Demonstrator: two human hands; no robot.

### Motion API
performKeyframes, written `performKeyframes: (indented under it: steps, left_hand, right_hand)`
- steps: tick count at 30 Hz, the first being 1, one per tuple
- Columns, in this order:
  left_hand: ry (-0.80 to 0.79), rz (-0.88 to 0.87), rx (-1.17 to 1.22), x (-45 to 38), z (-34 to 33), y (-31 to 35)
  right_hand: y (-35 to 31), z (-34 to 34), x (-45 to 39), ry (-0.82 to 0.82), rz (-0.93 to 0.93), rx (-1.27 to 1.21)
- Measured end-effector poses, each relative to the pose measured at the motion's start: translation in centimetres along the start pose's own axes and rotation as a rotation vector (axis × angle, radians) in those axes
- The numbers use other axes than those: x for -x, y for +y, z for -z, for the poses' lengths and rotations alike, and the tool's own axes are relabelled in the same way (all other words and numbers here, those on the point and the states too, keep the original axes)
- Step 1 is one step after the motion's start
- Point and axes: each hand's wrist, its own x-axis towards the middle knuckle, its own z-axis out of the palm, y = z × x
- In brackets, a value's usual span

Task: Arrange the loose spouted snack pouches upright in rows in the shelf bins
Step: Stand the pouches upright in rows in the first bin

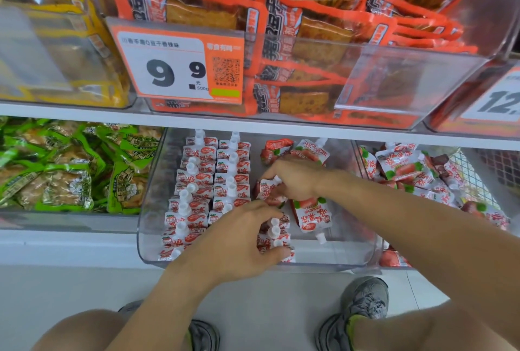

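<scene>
Head view: clear bin (146,204) on the lower shelf holds two full upright rows (209,182) of spouted pouches on its left side; a third row (274,234) is started at the front, with loose pouches (312,214) lying flat behind. Left hand (239,241) curls round the third row's front pouches, steadying them. Right hand (295,179) pinches a pouch (266,189) just behind. Best to seat it spout-up, tight against the row, before releasing either grip.

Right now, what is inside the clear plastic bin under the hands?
Clear plastic bin: upright red-and-white spouted pouches in rows, loose pouches lying right. Both hands cover some pouches.
</scene>
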Motion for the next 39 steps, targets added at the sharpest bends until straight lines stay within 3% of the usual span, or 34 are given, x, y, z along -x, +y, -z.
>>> performKeyframes:
  steps: [2,6,10,17,23,28,30,34,39]
  left_hand:
    - [-0.003,0.003,-0.008,0.0,0.0,-0.1]
    - [0.006,0.016,-0.027,0.4,0.3,0.1]
    - [0.009,0.023,-0.061,0.9,0.3,0.4]
    - [0.163,0.017,-0.218,1.6,0.2,-0.6]
    - [-0.009,0.071,-0.158,0.3,1.2,-0.3]
    - [-0.160,0.082,-0.149,-0.6,1.1,0.8]
    - [-0.148,0.091,-0.120,-0.6,1.0,0.8]
    - [-0.096,0.078,-0.113,-0.2,1.0,0.5]
    - [-0.068,0.069,-0.141,0.0,0.6,-0.1]
  right_hand:
    - [-0.7,-0.6,-0.2,-0.038,0.039,0.066]
    - [-0.8,-0.1,-0.1,-0.277,0.075,0.101]
    - [0.5,0.5,-0.2,-0.166,0.045,0.046]
    - [0.6,-0.5,0.1,-0.285,0.040,0.005]
    - [0.8,-0.7,0.8,-0.399,0.026,0.044]
    - [1.7,-0.9,1.6,-0.545,0.001,-0.322]
    - [1.6,-0.2,2.1,-0.496,-0.041,-0.373]
    - [2.4,1.5,3.3,-0.148,0.012,0.137]
    - [3.0,0.3,5.1,-0.236,-0.018,0.476]
